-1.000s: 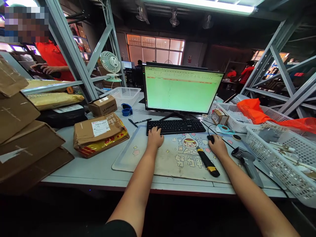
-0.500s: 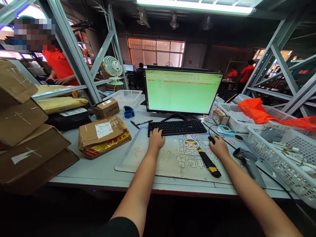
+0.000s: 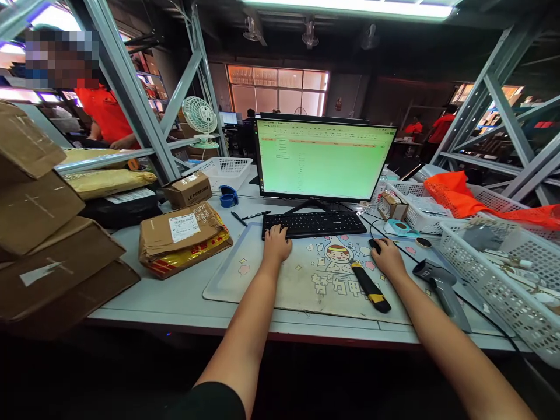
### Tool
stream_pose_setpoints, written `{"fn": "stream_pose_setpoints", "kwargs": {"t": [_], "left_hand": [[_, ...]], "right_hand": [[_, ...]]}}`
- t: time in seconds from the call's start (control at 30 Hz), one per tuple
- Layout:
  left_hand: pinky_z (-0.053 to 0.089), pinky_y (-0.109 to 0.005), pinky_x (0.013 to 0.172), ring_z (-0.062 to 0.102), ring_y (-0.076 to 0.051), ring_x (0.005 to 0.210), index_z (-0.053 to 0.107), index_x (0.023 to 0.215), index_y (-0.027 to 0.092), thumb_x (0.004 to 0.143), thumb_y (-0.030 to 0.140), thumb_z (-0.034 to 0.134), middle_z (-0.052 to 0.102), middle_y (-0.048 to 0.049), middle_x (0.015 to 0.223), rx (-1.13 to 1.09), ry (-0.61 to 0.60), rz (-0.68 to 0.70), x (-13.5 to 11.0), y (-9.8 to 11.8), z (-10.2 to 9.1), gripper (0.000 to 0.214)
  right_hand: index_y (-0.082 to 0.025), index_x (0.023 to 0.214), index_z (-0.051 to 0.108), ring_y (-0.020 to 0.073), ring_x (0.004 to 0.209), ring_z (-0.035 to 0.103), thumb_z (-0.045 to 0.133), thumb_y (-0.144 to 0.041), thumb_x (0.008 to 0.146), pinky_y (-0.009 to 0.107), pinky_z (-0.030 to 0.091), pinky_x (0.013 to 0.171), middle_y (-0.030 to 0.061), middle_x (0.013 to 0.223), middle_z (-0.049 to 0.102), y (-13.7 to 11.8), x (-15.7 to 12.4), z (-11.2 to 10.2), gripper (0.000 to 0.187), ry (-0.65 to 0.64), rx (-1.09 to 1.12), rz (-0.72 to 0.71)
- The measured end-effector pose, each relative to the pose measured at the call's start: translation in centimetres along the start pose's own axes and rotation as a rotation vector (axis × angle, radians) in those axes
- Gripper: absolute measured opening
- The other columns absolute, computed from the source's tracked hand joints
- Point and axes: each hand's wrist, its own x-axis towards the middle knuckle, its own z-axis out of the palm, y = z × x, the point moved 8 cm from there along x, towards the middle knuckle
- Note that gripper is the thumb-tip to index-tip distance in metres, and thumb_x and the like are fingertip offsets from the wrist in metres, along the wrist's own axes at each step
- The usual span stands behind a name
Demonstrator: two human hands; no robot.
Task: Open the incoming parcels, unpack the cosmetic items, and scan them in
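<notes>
My left hand (image 3: pixel 276 244) lies on the left end of a black keyboard (image 3: pixel 326 224), its fingers spread over the keys. A black computer mouse (image 3: pixel 373 245) sits under my right hand (image 3: pixel 388 256), whose fingers curve over it. Behind the keyboard stands a monitor (image 3: pixel 324 160) with a pale green spreadsheet. Between my arms, a black and yellow utility knife (image 3: pixel 370 286) rests on the printed desk mat (image 3: pixel 289 291). Right of my right hand lies a grey barcode scanner (image 3: pixel 441 286) with its cable.
Cardboard boxes (image 3: pixel 39 245) are stacked at the left, with a labelled parcel (image 3: pixel 184 236) beside them. White plastic baskets (image 3: pixel 490 280) line the right side. Two pens (image 3: pixel 238 219) and a blue tape roll (image 3: pixel 228 197) lie left of the monitor. A co-worker in red (image 3: pixel 102 114) stands beyond the metal frame.
Both my hands keep their places on the keyboard and mouse. On the screen, a small outlined box now shows at the left of the sheet. The co-worker's hands have shifted slightly.
</notes>
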Motion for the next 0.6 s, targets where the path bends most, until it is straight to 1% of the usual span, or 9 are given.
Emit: {"fn": "stream_pose_setpoints", "kwargs": {"t": [0.1, 0.27, 0.33, 0.43, 0.53, 0.6], "left_hand": [[0.031, -0.053, 0.128, 0.041, -0.033, 0.153, 0.062, 0.146, 0.013, 0.096, 0.028, 0.049, 0.053, -0.0181, 0.159, 0.018, 0.005, -0.009, -0.2, 0.1, 0.0, 0.054], [0.034, -0.054, 0.126, 0.039, -0.034, 0.154, 0.059, 0.148, 0.016, 0.098, 0.028, 0.047, 0.051, -0.0175, 0.161, 0.052, -0.028, -0.022, -0.3, 0.2, 0.3, 0.053], [0.032, -0.057, 0.126, 0.037, -0.034, 0.155, 0.056, 0.151, 0.016, 0.099, 0.029, 0.045, 0.048, -0.018, 0.163, 0.068, -0.053, -0.016, -0.3, 0.5, 0.3, 0.055], [0.032, -0.065, 0.124, 0.035, -0.037, 0.155, 0.052, 0.155, 0.019, 0.101, 0.034, 0.045, 0.039, -0.0175, 0.169, 0.089, -0.099, 0.011, 0.0, 1.2, 0.3, 0.056], [0.034, -0.072, 0.119, 0.036, -0.041, 0.154, 0.056, 0.152, 0.02, 0.101, 0.042, 0.048, 0.033, -0.0179, 0.173, 0.106, -0.14, 0.015, 0.3, 1.8, 0.4, 0.056], [0.034, -0.073, 0.119, 0.035, -0.042, 0.154, 0.057, 0.15, 0.018, 0.101, 0.045, 0.049, 0.033, -0.0194, 0.172, 0.114, -0.141, -0.001, 0.5, 1.8, 0.5, 0.057]], "right_hand": [[-0.014, 0.136, 0.069, 0.0313, 0.123, 0.061, 0.054, -0.028, 0.095, 0.043, 0.048, 0.11, 0.0179, 0.139, 0.064, 0.0, -0.1, -0.1, 0.047, -0.009, -0.001, 0.008], [-0.014, 0.138, 0.068, 0.0321, 0.123, 0.061, 0.052, -0.03, 0.096, 0.043, 0.049, 0.107, 0.0174, 0.14, 0.063, 0.1, -0.2, -0.2, 0.048, -0.028, -0.004, 0.034], [-0.013, 0.138, 0.068, 0.0323, 0.124, 0.061, 0.052, -0.03, 0.095, 0.043, 0.048, 0.107, 0.0177, 0.14, 0.063, -0.1, -0.2, -0.3, 0.049, -0.034, -0.005, 0.034], [-0.014, 0.137, 0.068, 0.0324, 0.124, 0.06, 0.052, -0.029, 0.095, 0.043, 0.048, 0.107, 0.0177, 0.139, 0.064, -0.5, -0.2, -0.5, 0.048, -0.034, -0.006, 0.031], [-0.014, 0.135, 0.07, 0.0323, 0.121, 0.062, 0.052, -0.029, 0.095, 0.043, 0.05, 0.104, 0.0175, 0.138, 0.065, -0.7, -0.3, -0.7, 0.046, -0.028, -0.007, 0.039], [-0.013, 0.135, 0.07, 0.0322, 0.12, 0.063, 0.053, -0.029, 0.095, 0.042, 0.05, 0.102, 0.0178, 0.137, 0.066, -0.8, -0.3, -0.8, 0.046, -0.024, -0.005, 0.043]]}}
